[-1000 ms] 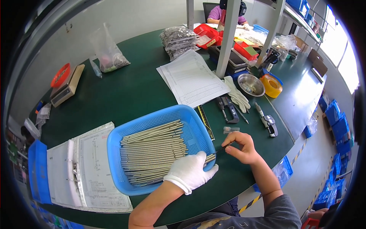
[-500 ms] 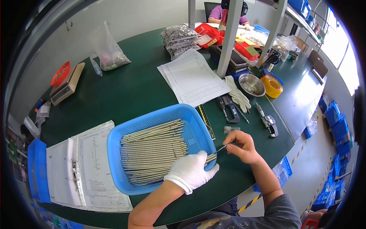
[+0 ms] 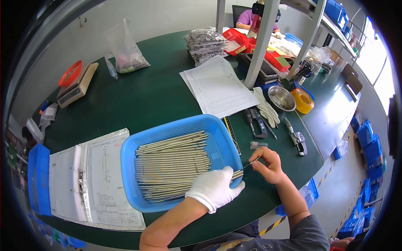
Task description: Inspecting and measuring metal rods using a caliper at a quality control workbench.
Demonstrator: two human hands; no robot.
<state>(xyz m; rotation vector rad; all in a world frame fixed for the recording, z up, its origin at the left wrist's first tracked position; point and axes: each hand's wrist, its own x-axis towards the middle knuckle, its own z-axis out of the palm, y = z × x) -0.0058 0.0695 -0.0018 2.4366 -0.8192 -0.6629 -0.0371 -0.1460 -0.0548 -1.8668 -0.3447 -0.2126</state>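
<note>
My left hand (image 3: 214, 188), in a white glove, is closed over the front right corner of a blue perforated basket (image 3: 223, 129). A slim metal rod (image 3: 237, 174) is gripped in it, and one end pokes out past the fingers by the basket's rim. Many similar silvery rods (image 3: 171, 167) lie side by side inside the basket. Bare and just right of the basket, my right hand (image 3: 268, 166) pinches a thin dark pin-like tool (image 3: 248, 165) between thumb and fingers. The tool points toward the rod's end; whether they touch cannot be made out.
An open ring binder (image 3: 104, 180) lies left of the basket. Papers (image 3: 217, 85), a digital micrometer (image 3: 256, 123), another micrometer (image 3: 296, 137), a white glove (image 3: 266, 108) and a steel bowl (image 3: 282, 98) are beyond it. A scale (image 3: 78, 85) stands far left. A shelf post (image 3: 261, 46) rises at the back.
The view has shifted slightly, so the scene sits a little differently in the picture. Both hands keep their hold, and the thin tool stays close to the rod's end.
</note>
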